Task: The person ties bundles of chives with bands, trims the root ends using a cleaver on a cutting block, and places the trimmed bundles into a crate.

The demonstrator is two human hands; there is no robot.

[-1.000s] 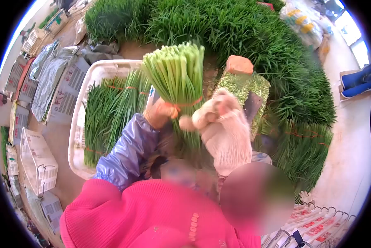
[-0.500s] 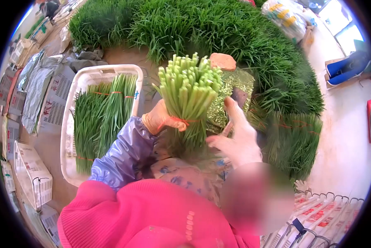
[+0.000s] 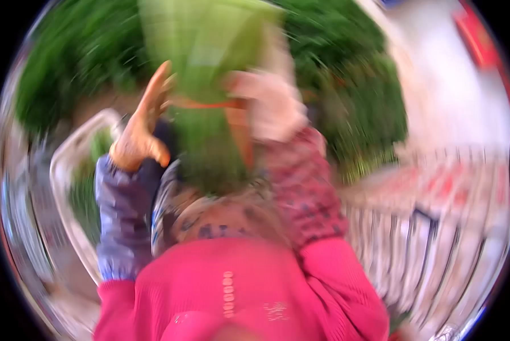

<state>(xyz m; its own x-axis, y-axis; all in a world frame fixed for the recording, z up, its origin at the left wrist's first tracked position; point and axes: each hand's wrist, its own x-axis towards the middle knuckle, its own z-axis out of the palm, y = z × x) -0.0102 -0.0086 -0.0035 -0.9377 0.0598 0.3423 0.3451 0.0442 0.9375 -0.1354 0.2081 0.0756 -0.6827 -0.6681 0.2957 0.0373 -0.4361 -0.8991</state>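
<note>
Closest to us is a bright pink ribbed sweater (image 3: 260, 284), with a shiny purple-blue sleeve cover (image 3: 118, 210) on the left forearm and a dark-red patterned sleeve (image 3: 306, 187) on the right. Beyond it we see a patterned cloth (image 3: 221, 224) over the lap. Above the lap stands a thick bunch of green stems (image 3: 209, 68), pale ends upward, ringed by a thin orange band (image 3: 201, 104); motion blurs it heavily. The left hand (image 3: 138, 133), in an orange-tan glove, is spread wide beside the bunch, thumb well apart from the fingers, gripping nothing. The right hand (image 3: 272, 108), in a pale knitted glove, lies against the bunch's right side near the band; we cannot tell how firmly its fingers close. Farther left we find a white plastic basket (image 3: 57, 165) with greens (image 3: 84, 196) inside, and to the right, white slatted pieces with red print (image 3: 391, 238). Farthest off, we see a leafy green heap (image 3: 78, 74) and a red object (image 3: 477, 37).
</note>
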